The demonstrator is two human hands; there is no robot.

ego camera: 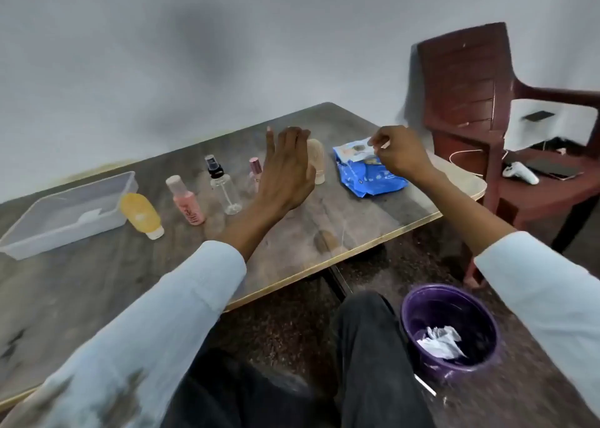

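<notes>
A seated person in light sleeves and dark trousers works at a worn wooden surface (308, 232). On the floor, nearer the camera than the right hand's fingers and below them, stands a purple bin (467, 314) holding crumpled white tissue (441, 341).

The left hand (285, 171) hangs above the surface, its fingers (269, 141) straight, spread wide and holding nothing. Left of those fingers, bottles stand in a row: a clear spray bottle (224, 187) with a black nozzle, then a pink bottle (186, 203), then a yellow bottle (139, 213) resting on its white cap. The yellow bottle is just beside a clear plastic tray (65, 232) at the far left. A small pink-capped bottle (255, 167) shows just behind the left hand's thumb side. A beige tube (318, 158) stands on its cap just beyond the fingertips, partly hidden by them.

The right hand (401, 154) is raised to the right of the left hand. Its fingers (376, 141) pinch the label flap (354, 150) of a blue wipes pack (367, 180). The pack lies on the surface directly below and slightly left of those fingers, near the surface's right corner.

Beyond and right of the right fingers, a brown plastic chair (464, 80) carries a white cloth (552, 125) and a white game controller (521, 171).
</notes>
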